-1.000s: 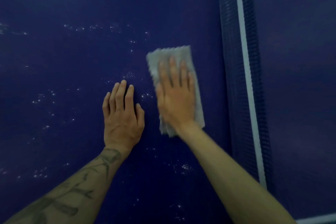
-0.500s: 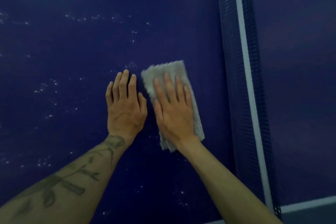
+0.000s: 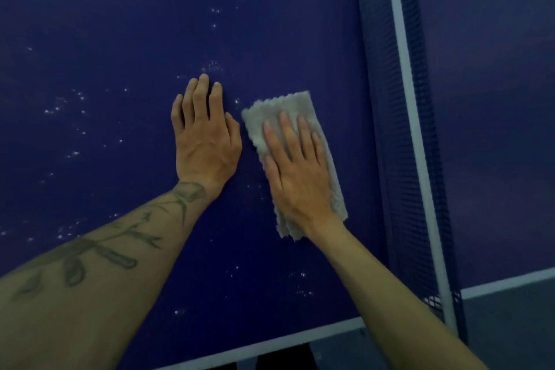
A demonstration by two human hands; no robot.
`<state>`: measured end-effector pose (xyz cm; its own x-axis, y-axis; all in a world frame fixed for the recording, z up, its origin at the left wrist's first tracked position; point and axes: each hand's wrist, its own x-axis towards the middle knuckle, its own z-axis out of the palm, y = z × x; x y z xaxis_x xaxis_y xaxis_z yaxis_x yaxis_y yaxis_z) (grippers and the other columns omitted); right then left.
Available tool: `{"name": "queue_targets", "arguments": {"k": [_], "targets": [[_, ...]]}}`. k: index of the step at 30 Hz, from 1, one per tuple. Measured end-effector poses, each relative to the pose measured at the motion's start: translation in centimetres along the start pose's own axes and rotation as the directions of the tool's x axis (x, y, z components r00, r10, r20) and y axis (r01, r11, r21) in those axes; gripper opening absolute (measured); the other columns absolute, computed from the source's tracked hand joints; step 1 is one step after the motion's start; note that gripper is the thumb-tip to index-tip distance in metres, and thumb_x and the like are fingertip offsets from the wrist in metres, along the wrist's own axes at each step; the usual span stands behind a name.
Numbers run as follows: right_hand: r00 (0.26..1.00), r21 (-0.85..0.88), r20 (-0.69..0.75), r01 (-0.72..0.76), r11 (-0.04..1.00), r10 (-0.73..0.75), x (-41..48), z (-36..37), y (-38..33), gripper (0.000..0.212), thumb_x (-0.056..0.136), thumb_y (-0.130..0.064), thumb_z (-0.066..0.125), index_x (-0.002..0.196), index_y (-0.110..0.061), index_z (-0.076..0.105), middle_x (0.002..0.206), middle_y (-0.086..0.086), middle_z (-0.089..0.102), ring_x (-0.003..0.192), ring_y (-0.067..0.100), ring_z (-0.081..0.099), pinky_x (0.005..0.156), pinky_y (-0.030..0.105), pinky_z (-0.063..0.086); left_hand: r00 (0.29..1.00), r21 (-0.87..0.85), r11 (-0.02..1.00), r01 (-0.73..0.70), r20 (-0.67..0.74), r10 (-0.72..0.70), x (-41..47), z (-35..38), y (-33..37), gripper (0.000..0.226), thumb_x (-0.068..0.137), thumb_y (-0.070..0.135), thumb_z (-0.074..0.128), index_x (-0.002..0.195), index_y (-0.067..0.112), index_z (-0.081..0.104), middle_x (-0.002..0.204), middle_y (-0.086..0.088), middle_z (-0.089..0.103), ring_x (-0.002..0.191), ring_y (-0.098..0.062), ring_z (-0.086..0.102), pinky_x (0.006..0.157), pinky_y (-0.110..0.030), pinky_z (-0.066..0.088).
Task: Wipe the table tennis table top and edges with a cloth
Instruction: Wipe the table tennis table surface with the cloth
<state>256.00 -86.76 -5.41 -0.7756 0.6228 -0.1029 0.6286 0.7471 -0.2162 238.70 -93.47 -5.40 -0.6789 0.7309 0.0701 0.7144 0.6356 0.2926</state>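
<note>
The dark blue table tennis table top (image 3: 120,48) fills the view, speckled with small white droplets. A folded grey cloth (image 3: 288,111) lies flat on it, just left of the net. My right hand (image 3: 297,174) presses palm-down on the cloth with fingers spread, covering its middle and lower part. My left hand (image 3: 204,138) rests flat on the bare table surface beside the cloth, fingers together and holding nothing. The thumb of that hand nearly touches the cloth's left edge.
The net (image 3: 387,129) with its white top band (image 3: 411,129) runs from top to bottom on the right. The table's white front edge line (image 3: 300,336) shows at the bottom, with grey floor (image 3: 510,333) beyond it. Droplets lie left of and below the hands.
My right hand has slid the cloth toward me along the table. The view has shifted so the table's front edge and the floor now show at the bottom.
</note>
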Motion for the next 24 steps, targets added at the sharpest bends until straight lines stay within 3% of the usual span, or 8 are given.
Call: {"name": "queue_targets", "arguments": {"k": [2,6,9,11,13,16,22,24], "targets": [[0.999,0.004,0.044,-0.02,1.0,0.02,-2.6,-0.7,2.2,0.059,0.114,-0.042,0.025,0.171,-0.029,0.016,0.18,-0.001,0.005,0.166,0.024,-0.002,0.134,0.05,0.004,1.0,-0.009,1.0,0.006,0.008,-0.006,-0.2,-0.2,0.0,0.05,0.108,0.023,0.038,0.154,0.005,0.039,0.165,-0.016,0.033,0.157,-0.032,0.025,0.13,-0.049,0.014],[0.951,-0.033,0.005,-0.31,0.95,0.311,-0.1,-2.4,6.3,0.061,0.114,-0.044,0.015,0.172,-0.026,0.007,0.18,0.004,0.002,0.166,0.028,-0.003,0.134,0.052,0.004,1.0,0.0,1.0,0.001,0.005,-0.001,-0.1,-0.2,0.2,0.05,0.108,0.025,0.037,0.155,0.005,0.038,0.165,-0.016,0.032,0.157,-0.031,0.024,0.131,-0.049,0.013],[0.909,0.036,-0.045,-0.413,0.91,0.414,3.4,-2.2,4.8,0.063,0.114,-0.045,0.014,0.172,-0.023,0.003,0.18,0.006,-0.001,0.166,0.03,-0.003,0.133,0.054,0.004,1.0,0.013,1.0,-0.008,-0.004,0.008,-0.2,-0.1,0.1,0.051,0.108,0.026,0.036,0.155,0.006,0.038,0.165,-0.016,0.032,0.157,-0.032,0.025,0.13,-0.05,0.014],[0.944,0.008,-0.052,-0.325,0.946,0.325,2.6,-1.2,2.2,0.063,0.114,-0.047,0.013,0.172,-0.024,0.003,0.18,0.006,-0.002,0.166,0.029,-0.004,0.134,0.053,0.001,1.0,-0.001,1.0,-0.007,0.0,0.007,-0.2,-0.2,0.1,0.051,0.108,0.026,0.036,0.154,0.006,0.039,0.165,-0.015,0.033,0.156,-0.032,0.026,0.13,-0.049,0.014],[0.996,-0.021,-0.011,-0.086,0.996,0.086,-0.9,-0.2,0.2,0.061,0.115,-0.046,0.017,0.172,-0.025,0.008,0.18,0.004,0.001,0.166,0.029,-0.003,0.134,0.051,0.003,1.0,-0.025,1.0,-0.001,0.0,0.001,-0.4,-0.4,0.2,0.051,0.107,0.024,0.037,0.154,0.005,0.039,0.165,-0.016,0.032,0.155,-0.032,0.027,0.13,-0.048,0.014],[0.99,-0.025,0.063,0.125,0.992,-0.123,-6.3,-0.4,2.5,0.058,0.116,-0.042,0.023,0.171,-0.027,0.016,0.18,0.001,0.006,0.166,0.027,0.001,0.134,0.051,0.008,1.0,-0.057,0.998,-0.029,-0.01,0.029,-1.7,-1.3,0.2,0.051,0.106,0.021,0.042,0.154,0.004,0.04,0.164,-0.018,0.034,0.153,-0.033,0.031,0.129,-0.048,0.016],[0.947,0.028,-0.012,-0.321,0.947,0.322,-1.6,-2.5,6.2,0.062,0.115,-0.043,0.018,0.172,-0.024,0.005,0.18,0.006,0.001,0.166,0.031,-0.001,0.133,0.055,0.007,0.998,-0.018,0.998,-0.061,0.0,0.061,-12.1,-2.7,-0.1,0.051,0.106,0.016,0.051,0.154,0.004,0.041,0.163,-0.018,0.034,0.152,-0.034,0.033,0.126,-0.053,0.024],[0.954,0.056,-0.026,-0.297,0.953,0.299,-0.5,-1.8,3.0,0.062,0.115,-0.044,0.018,0.172,-0.022,0.003,0.18,0.008,-0.003,0.166,0.032,-0.004,0.133,0.055,0.005,0.999,0.021,0.999,-0.046,0.025,0.045,-14.3,-2.3,-0.3,0.05,0.107,0.019,0.047,0.155,0.004,0.041,0.164,-0.018,0.034,0.153,-0.034,0.032,0.127,-0.053,0.023]]}}
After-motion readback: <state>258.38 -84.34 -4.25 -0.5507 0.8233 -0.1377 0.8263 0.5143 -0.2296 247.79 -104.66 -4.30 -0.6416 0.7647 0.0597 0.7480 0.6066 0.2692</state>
